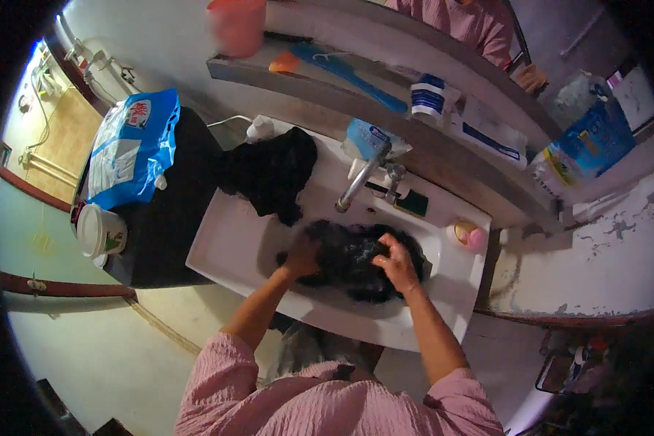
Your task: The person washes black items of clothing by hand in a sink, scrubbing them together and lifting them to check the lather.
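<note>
A wet black garment [354, 261] fills much of the basin of a white sink [229, 229]. My right hand [397, 262] pinches a fold of it between thumb and fingers, on the right side. My left hand [303, 257] lies on its left part, blurred, and how its fingers are closed is unclear. Above the basin reaches a metal faucet [359, 185], over the far edge of the cloth. Another black cloth [275, 171] is heaped on the sink's back left corner and hangs toward the basin.
Behind the faucet stands a light blue pouch [362, 139]. A green scouring pad [412, 203] and a pink and yellow item [466, 234] lie on the sink's rim. To the left are a blue detergent bag [133, 147] and a white tub [101, 231]. A shelf [305, 90] runs above.
</note>
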The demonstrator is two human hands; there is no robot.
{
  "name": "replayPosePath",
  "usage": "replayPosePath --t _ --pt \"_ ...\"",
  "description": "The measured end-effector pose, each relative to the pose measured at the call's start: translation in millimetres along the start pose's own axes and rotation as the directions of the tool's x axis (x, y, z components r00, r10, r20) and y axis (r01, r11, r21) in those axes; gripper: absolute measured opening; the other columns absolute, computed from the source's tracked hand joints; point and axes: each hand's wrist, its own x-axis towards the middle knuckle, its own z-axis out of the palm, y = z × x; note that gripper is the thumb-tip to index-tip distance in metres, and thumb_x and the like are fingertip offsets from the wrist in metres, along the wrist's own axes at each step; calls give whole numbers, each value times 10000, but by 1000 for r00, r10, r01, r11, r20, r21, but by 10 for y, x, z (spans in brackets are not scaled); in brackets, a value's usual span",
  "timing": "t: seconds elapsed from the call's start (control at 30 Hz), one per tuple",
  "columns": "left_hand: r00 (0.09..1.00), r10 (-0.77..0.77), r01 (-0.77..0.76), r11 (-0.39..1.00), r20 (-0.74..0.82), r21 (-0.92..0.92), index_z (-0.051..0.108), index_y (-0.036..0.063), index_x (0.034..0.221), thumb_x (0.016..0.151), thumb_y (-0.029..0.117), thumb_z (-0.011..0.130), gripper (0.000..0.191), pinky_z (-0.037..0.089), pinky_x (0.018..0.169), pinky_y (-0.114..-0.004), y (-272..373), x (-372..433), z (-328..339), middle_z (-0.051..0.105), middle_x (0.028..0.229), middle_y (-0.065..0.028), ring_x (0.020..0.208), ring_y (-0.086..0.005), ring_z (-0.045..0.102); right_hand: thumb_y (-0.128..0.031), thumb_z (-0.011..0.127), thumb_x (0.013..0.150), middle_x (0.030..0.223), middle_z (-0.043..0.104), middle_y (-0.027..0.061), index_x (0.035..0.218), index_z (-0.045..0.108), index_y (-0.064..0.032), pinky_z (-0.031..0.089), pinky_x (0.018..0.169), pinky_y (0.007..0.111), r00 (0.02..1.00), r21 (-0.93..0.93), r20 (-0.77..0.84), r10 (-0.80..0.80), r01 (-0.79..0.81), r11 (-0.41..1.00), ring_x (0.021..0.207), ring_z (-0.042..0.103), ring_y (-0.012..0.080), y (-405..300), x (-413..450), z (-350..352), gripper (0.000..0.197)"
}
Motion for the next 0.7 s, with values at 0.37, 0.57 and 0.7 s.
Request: replayPosePath --t 0.37,0.57,0.7 --pt "925 -177 375 558 336 -740 469 53 1158 672 87 661 524 421 859 -334 705 306 -195 564 1110 -132 1027 -212 528 16 606 705 882 549 14 911 506 -42 420 806 262 872 548 -30 -489 423 722 854 511 101 -1840 -667 -615 237" --pt "722 -423 688 355 548 -633 502 100 1178 878 296 455 361 451 758 -318 903 106 285 560 1120 -33 937 -186 540 7 642 708 858 561 10 880 503 -55 429 792 258 888 679 -136 -439 406 611 835 528 111 -1802 -786 -658 229" --pt "910 -312 412 748 272 -520 544 85 1096 838 201 553 283 457 712 -329 864 460 -640 579 1041 -28 858 -187 553 -18 664 706 864 564 5 889 514 -57 436 782 256 945 627 -225 -238 328 707 824 535 117 -1383 -654 -667 240"
